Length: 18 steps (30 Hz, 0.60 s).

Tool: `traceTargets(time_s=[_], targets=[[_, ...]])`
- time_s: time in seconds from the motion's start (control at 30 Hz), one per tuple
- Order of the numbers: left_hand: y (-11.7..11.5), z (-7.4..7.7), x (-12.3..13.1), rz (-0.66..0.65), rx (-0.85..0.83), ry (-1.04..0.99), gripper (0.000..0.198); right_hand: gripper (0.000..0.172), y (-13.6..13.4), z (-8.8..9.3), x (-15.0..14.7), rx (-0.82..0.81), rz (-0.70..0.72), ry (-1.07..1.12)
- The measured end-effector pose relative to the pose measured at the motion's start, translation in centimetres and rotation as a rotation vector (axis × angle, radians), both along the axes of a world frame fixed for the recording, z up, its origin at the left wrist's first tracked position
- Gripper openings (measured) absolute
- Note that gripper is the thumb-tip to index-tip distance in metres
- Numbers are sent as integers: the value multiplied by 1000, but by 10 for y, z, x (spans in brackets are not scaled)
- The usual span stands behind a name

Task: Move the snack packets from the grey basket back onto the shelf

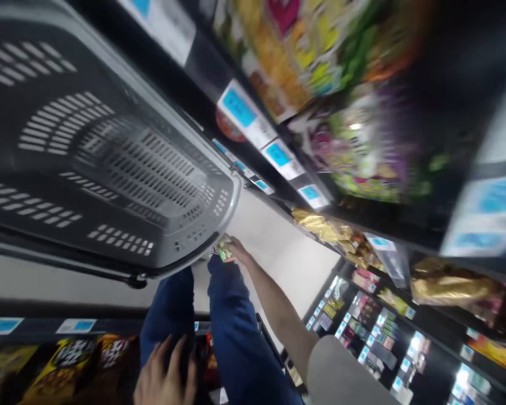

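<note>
My right hand (237, 252), at the end of an outstretched bare forearm, is closed around a small green-and-white packet (225, 248). Its print is too blurred to read. The packet appears just beyond the rounded end of a grey plastic shopping basket (152, 247), above my blue-trousered legs. At the bottom edge, my left hand (166, 374) shows its fingers spread, beside my leg and a dark shape that I cannot make out. No held thing is visible in it. The basket's slotted floor shows nothing lying on it.
A shelf with colourful snack bags (362, 140) and blue-and-white price tags (240, 109) runs along the upper right. Yellow and brown bags (63, 365) line a lower-left shelf. More stocked shelves (371, 332) stand at lower right. Pale floor (278, 236) lies between.
</note>
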<state>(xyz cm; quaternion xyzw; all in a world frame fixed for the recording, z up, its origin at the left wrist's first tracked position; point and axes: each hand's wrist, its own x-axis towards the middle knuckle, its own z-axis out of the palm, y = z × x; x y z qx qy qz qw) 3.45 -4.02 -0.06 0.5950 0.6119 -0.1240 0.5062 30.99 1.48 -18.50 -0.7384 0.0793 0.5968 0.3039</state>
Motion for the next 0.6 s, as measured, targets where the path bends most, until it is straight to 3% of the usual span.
traceTargets(time_s=[0.07,0.13,0.2,0.27,0.33,0.43,0.6], targets=[[21,6,30,85,-76,-127,50,29,-2,58,13,-21,-2,146],[43,9,64,291,-249,-232,52,28,-8,111,18,6,-20,264],[67,9,98,472,-360,-338,59,27,-11,155,21,69,-73,359],[92,10,130,569,-403,-475,62,32,-7,190,25,129,-125,413],[117,14,157,713,-385,-636,60,41,4,214,29,164,-170,321],[148,22,182,855,-217,-725,51,52,28,233,34,197,-216,7],[187,41,195,714,-96,-794,39,44,53,247,43,227,-210,-204]])
